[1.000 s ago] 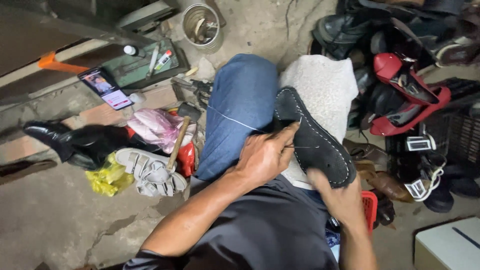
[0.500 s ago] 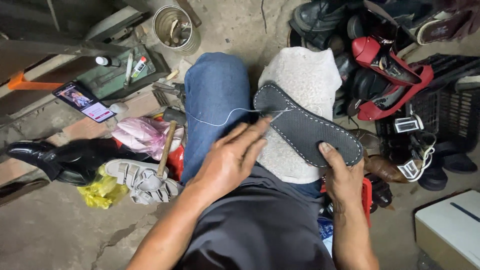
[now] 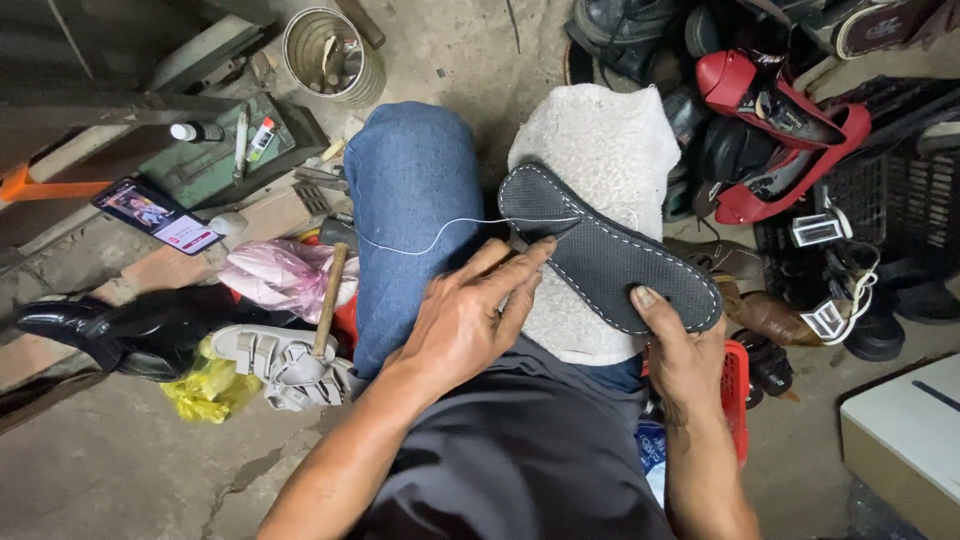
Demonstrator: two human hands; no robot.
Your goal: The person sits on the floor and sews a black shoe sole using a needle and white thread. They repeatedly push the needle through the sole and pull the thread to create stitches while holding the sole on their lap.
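Hands working a black shoe sole on the lap

Sole [image 3: 610, 255] lies on a white cloth [image 3: 600, 140] over the right knee; right hand [image 3: 685, 355] grips its heel end, left hand [image 3: 465, 320] pinches at its edge, fingers curled, white thread [image 3: 420, 245] looping across the jeans [image 3: 410, 190]

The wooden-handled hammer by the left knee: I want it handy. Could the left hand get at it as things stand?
Probably yes: the hammer lies uncovered beside the thigh, but the left hand rests on the sole.

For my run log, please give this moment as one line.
left hand: fingers on black shoe sole, at white thread | right hand: grips sole's heel end | sole rests on white cloth over knee
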